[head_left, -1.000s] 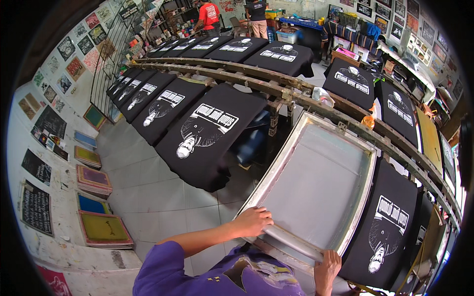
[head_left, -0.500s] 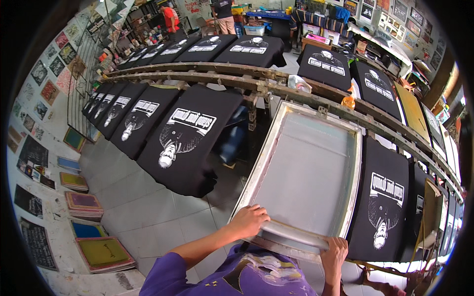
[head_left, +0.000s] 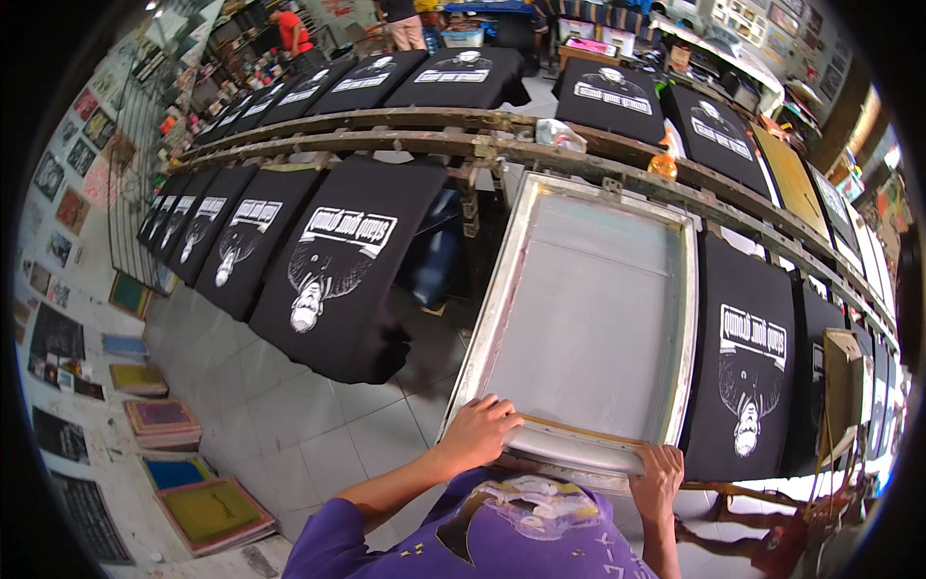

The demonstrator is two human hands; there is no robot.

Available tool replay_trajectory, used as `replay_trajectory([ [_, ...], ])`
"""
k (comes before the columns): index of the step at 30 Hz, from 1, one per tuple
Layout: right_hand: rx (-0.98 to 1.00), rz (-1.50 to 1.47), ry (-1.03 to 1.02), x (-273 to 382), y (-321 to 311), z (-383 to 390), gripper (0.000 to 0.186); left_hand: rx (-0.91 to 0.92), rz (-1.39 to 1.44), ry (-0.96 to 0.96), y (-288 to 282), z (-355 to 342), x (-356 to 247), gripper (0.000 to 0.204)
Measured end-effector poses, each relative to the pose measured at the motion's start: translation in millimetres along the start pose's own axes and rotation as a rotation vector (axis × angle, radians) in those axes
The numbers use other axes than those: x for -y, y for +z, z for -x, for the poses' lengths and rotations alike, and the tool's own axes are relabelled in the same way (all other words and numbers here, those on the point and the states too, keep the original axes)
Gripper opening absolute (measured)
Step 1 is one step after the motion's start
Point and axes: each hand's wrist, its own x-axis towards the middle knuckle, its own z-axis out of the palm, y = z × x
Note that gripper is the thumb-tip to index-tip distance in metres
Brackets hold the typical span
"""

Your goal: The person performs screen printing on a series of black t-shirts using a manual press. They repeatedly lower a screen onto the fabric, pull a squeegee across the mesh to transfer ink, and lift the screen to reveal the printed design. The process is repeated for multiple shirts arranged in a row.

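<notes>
A squeegee [head_left: 575, 448] with a silver handle and an amber blade edge lies crosswise at the near end of a screen-printing frame [head_left: 691, 318]. My left hand [head_left: 479, 427] is closed around its left end, and my right hand [head_left: 660, 471] grips the right end; both hide the ends. The pale grey mesh [head_left: 588, 318] stretches away from me inside the frame's worn metal border. What lies under the mesh cannot be made out. Just right of the frame is a black T-shirt [head_left: 719, 405] with a white portrait and lettering print; another printed T-shirt [head_left: 347, 280] lies to the left.
Wooden rails [head_left: 386, 143] run across behind the frame, with more printed shirts along both sides. An orange bottle [head_left: 663, 166] and a clear plastic bag [head_left: 559, 135] rest on them. Stacked screens [head_left: 214, 511] stand at left. A person in red [head_left: 291, 34] is far back.
The squeegee has tipped between my hands, so its amber blade edge now shows on the far side. Both hands keep their grip. The whole view has shifted slightly.
</notes>
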Motion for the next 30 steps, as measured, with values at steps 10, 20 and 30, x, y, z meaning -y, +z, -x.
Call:
replay_trajectory([
  [10, 0.066, 0.069, -0.035, -29.9, -20.6, -71.0, 0.042, -0.072, -0.023, 0.017, -58.5, -67.9, 8.4, 0.042],
  [20, -0.208, 0.143, -0.100, -127.3, 66.5, -270.4, 0.036, -0.309, -0.128, 0.075, -39.2, -273.6, 129.2, 0.041],
  [30, -0.340, 0.184, -0.089, -148.1, 134.9, -276.4, 0.026, -0.454, -0.154, 0.062, 9.1, -287.6, 162.2, 0.040],
])
